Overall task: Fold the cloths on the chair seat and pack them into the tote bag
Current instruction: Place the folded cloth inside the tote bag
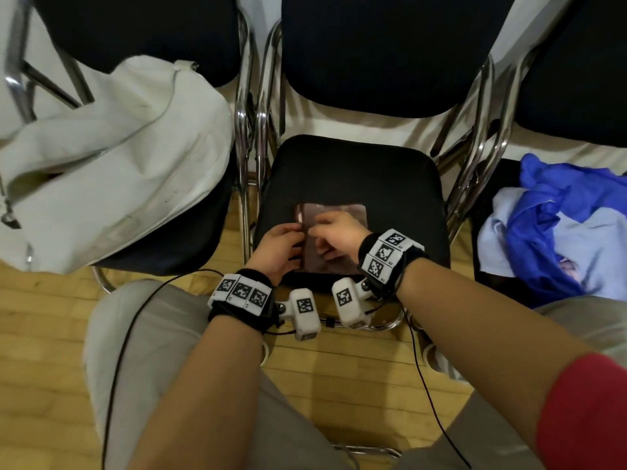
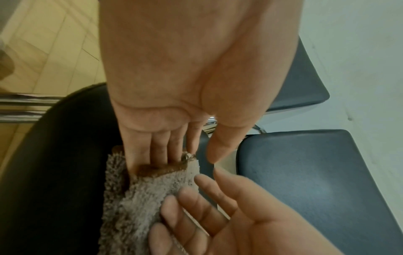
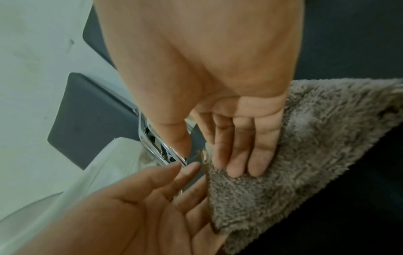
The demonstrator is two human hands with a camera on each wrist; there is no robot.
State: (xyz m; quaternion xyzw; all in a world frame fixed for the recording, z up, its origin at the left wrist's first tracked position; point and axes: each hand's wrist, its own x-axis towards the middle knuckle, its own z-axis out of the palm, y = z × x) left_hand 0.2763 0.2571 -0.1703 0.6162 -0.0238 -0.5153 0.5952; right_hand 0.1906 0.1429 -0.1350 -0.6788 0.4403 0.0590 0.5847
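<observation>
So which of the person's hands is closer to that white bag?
Left. The left hand sits at the towel's edge facing the bag; the right hand rests further from it.

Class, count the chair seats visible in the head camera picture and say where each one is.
3: the left seat under the tote bag, the middle seat holding the brown cloth, the right seat under blue cloths, mostly hidden.

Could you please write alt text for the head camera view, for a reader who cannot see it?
Both hands, left hand and right hand, work a folded brown cloth on a black chair seat. A white tote bag lies left; blue cloths right.
</observation>
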